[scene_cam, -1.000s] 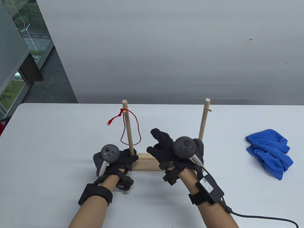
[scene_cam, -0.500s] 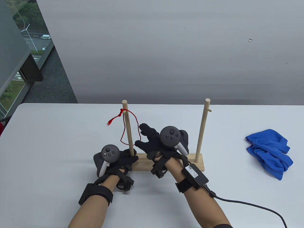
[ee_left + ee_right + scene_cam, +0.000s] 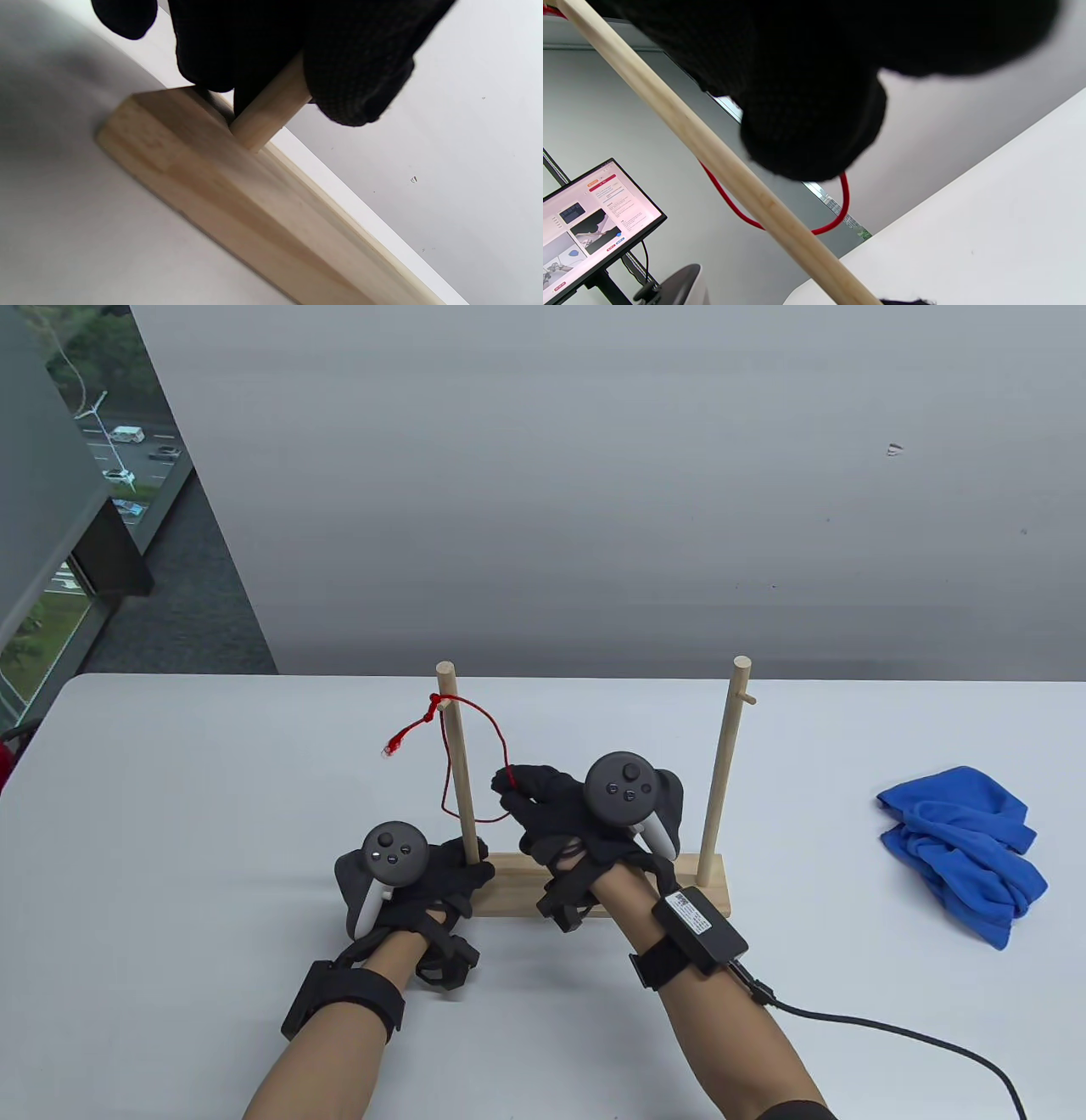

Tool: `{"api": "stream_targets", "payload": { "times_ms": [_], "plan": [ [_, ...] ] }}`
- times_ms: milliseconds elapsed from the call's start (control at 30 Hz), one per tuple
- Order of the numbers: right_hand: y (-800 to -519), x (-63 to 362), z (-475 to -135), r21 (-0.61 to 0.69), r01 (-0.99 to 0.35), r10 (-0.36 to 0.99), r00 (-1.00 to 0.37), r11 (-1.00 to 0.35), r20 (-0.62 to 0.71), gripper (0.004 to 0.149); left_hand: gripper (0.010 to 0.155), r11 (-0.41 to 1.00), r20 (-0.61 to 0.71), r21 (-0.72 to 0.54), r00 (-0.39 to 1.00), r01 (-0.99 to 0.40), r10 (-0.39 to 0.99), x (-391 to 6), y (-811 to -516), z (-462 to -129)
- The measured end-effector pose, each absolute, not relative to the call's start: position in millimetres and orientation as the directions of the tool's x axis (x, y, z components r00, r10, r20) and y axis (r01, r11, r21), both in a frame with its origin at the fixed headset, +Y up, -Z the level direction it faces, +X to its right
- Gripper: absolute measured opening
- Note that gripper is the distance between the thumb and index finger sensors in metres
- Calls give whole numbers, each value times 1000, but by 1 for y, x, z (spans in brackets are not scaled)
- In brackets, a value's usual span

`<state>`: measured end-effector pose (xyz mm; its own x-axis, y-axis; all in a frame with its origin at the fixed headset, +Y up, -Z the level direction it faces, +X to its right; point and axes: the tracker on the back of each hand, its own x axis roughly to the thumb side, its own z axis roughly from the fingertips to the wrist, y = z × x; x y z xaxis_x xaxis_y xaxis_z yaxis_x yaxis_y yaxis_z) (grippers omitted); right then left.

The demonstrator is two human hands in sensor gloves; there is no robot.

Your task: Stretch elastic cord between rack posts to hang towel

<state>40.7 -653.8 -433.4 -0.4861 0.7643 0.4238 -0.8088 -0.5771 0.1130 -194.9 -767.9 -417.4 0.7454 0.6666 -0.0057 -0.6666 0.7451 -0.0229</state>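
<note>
A wooden rack stands mid-table with a flat base, a left post and a right post. A red elastic cord is tied near the top of the left post and hangs in a loop around it. My left hand grips the bottom of the left post where it meets the base. My right hand pinches the cord's loop just right of the left post. In the right wrist view the cord runs from under my fingertips behind the post. A crumpled blue towel lies at the right.
A small peg sticks out near the top of the right post. A black cable trails from my right wrist across the table's front right. A monitor stands off to the side in the right wrist view.
My right hand moved left from the rack's middle to the hanging loop and closed its fingers on the cord, pulling the loop slightly right. My left hand stayed on the post.
</note>
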Motion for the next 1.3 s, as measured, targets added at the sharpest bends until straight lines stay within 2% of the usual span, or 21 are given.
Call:
{"api": "stream_targets", "payload": {
  "times_ms": [333,900,1300],
  "plan": [
    [-625,62,-411,31,-829,733,-474,-558,488,41,46,742,-10,-31,743,-669,669,-195,-769,-418],
    [-556,105,-371,-162,-746,541,-597,-646,592,41,46,748,-15,-33,748,-663,663,-195,-769,-419],
    [-517,137,-355,-326,-643,382,-711,-693,591,42,46,750,-25,-35,751,-661,660,-195,-769,-418]
  ]
}}
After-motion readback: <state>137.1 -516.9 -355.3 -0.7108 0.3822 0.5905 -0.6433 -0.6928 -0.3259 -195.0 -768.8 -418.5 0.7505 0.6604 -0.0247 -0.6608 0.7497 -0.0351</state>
